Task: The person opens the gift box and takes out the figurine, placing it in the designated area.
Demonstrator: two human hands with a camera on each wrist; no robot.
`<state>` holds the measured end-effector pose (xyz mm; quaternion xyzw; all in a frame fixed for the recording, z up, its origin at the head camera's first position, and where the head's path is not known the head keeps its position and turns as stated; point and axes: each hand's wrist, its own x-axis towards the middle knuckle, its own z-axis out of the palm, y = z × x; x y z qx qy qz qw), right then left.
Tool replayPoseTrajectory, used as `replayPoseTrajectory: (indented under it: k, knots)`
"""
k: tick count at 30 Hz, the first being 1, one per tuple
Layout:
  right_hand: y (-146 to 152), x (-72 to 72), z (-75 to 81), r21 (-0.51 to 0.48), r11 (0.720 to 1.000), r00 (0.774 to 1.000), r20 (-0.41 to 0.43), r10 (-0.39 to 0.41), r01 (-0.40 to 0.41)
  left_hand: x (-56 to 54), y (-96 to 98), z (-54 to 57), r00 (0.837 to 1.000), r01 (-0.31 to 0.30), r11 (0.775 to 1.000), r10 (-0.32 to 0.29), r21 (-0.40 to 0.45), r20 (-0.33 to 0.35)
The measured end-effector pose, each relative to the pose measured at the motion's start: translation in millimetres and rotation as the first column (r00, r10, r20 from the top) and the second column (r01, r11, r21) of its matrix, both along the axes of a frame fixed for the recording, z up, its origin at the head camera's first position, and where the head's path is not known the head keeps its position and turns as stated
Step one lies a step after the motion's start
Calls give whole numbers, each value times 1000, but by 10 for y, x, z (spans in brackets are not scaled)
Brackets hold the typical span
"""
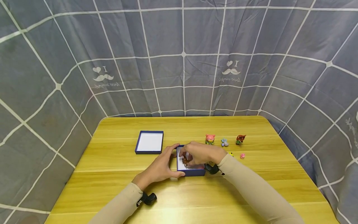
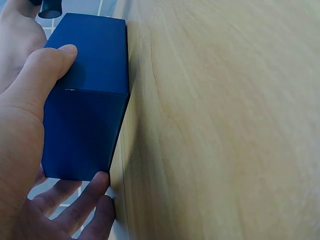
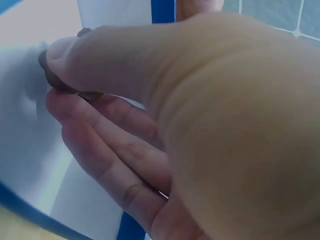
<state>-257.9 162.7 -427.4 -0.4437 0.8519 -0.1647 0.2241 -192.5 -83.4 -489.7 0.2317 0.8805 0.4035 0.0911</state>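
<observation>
A blue box [image 1: 193, 173] with a white inside stands uncovered on the table in the head view. My left hand [image 1: 160, 169] grips its left side, thumb on the near wall and fingers round the far corner. The left wrist view shows the thumb across one blue face of the box [image 2: 90, 55]. My right hand [image 1: 202, 153] reaches into the box and pinches a small brown figurine [image 1: 185, 161] between thumb and fingers. In the right wrist view the thumb covers most of that figurine [image 3: 55, 77], so its shape is unclear.
A shallow blue lid [image 1: 149, 142] lies white side up, left of the box. To the right stand a pink-headed figurine [image 1: 210, 139], a grey-blue one [image 1: 224, 142], a reddish-brown one [image 1: 240, 139] and a tiny pink one [image 1: 242, 156]. A yellow piece [image 1: 231, 154] is partly hidden by the right sleeve.
</observation>
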Motion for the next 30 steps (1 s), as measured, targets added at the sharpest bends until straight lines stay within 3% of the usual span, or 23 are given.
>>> replayPoseTrajectory:
  k: [14, 24, 30]
  knots:
    - [111, 84, 62, -117, 991, 995, 73, -63, 71, 1, -1, -27, 1000, 11, 1000, -11, 26, 3]
    - [222, 142, 86, -196, 975, 993, 69, -92, 104, 1, 9, -7, 1000, 11, 1000, -11, 19, 12]
    - [277, 173, 66, -242, 961, 987, 124, -105, 133, 3, 11, 5, 1000, 9, 1000, -9, 12, -2]
